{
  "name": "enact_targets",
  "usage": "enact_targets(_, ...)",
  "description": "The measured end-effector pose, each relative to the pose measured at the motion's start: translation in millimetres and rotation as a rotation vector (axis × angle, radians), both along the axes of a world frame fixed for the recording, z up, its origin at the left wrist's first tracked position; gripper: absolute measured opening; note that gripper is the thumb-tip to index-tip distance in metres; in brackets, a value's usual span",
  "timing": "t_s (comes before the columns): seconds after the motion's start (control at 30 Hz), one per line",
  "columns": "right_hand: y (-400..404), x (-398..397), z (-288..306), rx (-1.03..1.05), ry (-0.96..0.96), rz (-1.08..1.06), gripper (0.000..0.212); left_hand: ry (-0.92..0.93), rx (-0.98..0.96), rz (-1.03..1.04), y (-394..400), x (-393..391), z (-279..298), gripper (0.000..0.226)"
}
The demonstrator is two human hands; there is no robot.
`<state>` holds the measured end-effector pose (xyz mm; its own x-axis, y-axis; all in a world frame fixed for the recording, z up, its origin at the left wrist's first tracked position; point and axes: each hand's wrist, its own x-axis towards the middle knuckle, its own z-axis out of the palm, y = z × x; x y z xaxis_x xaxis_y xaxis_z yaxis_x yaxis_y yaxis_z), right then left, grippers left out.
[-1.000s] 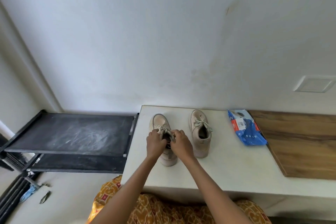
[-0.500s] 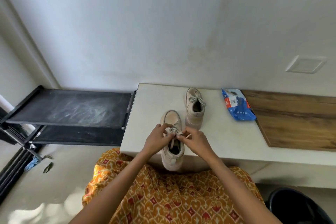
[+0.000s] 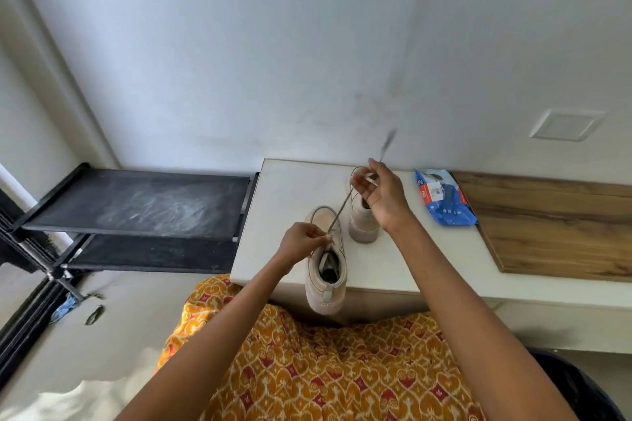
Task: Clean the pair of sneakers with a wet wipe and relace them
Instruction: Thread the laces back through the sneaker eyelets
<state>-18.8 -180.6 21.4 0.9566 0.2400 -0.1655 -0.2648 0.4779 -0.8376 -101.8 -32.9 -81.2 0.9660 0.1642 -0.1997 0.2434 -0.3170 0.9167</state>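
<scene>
Right hand (image 3: 379, 193) risen, lace (image 3: 338, 214) pulled taut, left hand (image 3: 302, 243) pinching sneaker (image 3: 325, 270)

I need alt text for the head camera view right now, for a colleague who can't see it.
A right hand pulls a pale shoelace taut from a beige suede sneaker at the white counter's edge; the left hand pinches the lace at the eyelets. The second beige sneaker and a blue wet-wipe pack sit behind.
</scene>
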Motion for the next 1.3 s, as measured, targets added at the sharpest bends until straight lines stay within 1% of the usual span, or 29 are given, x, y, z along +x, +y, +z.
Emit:
enact_targets(0.07,6,6,-1,-0.168,-0.032,0.031,0.011,0.015,0.0,0.017,-2,3,-1,0.015)
enact_targets(0.17,12,6,-17,-0.587,-0.029,0.18,0.007,0.097,-0.087,-0.002,-6,6,-1,0.014)
enact_targets(0.23,13,0,-33,-0.919,-0.027,0.326,0.024,0.148,-0.149,-0.005,-7,8,0,0.013)
enact_targets(0.27,12,-3,-40,-1.1,-0.068,0.4,0.029,0.164,-0.172,-0.006,-6,9,-1,0.014)
enact_targets(0.3,11,-7,-45,-1.261,-0.131,0.466,0.027,0.175,-0.185,-0.011,-4,9,0,0.015)
enact_targets(0.33,9,-12,-49,-1.367,-0.187,0.52,0.024,0.185,-0.193,-0.021,-2,10,-1,0.018)
enact_targets(0.37,7,-19,-51,-1.411,-0.219,0.553,0.025,0.192,-0.201,-0.034,0,10,-2,0.02)
enact_targets(0.43,2,-30,-52,-1.418,-0.278,0.538,0.032,0.2,-0.224,-0.058,4,11,-4,0.021)
enact_targets(0.47,0,-35,-53,-1.449,-0.34,0.5,0.034,0.201,-0.243,-0.065,5,12,-5,0.022)
enact_targets(0.53,-3,-41,-57,-1.527,-0.466,0.436,0.035,0.195,-0.279,-0.072,6,14,-9,0.025)
enact_targets(0.57,-3,-43,-60,-1.531,-0.501,0.427,0.033,0.19,-0.291,-0.073,6,15,-11,0.025)
enact_targets(0.63,-1,-46,-65,-1.512,-0.521,0.455,0.03,0.181,-0.33,-0.054,8,17,-15,0.023)
enact_targets(0.7,0,-47,-70,-1.531,-0.555,0.458,0.042,0.179,-0.387,-0.015,8,18,-16,0.022)
enact_targets(0.73,0,-48,-71,-1.529,-0.569,0.43,0.042,0.177,-0.419,0.008,8,18,-17,0.02)
enact_targets(0.8,0,-51,-72,-1.482,-0.595,0.344,0.03,0.179,-0.48,0.056,7,18,-16,0.017)
enact_targets(0.87,-1,-51,-72,-1.474,-0.646,0.229,0.015,0.19,-0.532,0.081,7,17,-14,0.019)
enact_targets(0.93,-1,-51,-70,-1.537,-0.695,0.177,0.016,0.179,-0.587,0.094,7,17,-13,0.022)
enact_targets(1.03,2,-53,-69,-1.575,-0.704,0.24,0.015,0.137,-0.645,0.138,7,17,-11,0.021)
enact_targets(1.1,2,-55,-70,-1.519,-0.69,0.257,0.015,0.086,-0.61,0.104,9,16,-11,0.019)
enact_targets(1.13,2,-55,-71,-1.492,-0.688,0.276,0.016,0.059,-0.558,0.044,12,16,-11,0.02)
enact_targets(1.23,0,-54,-73,-1.511,-0.746,0.385,0.024,0.038,-0.273,-0.186,18,14,-7,0.031)
enact_targets(1.3,0,-53,-74,-1.539,-0.785,0.422,0.027,0.035,-0.138,-0.238,20,16,-2,0.029)
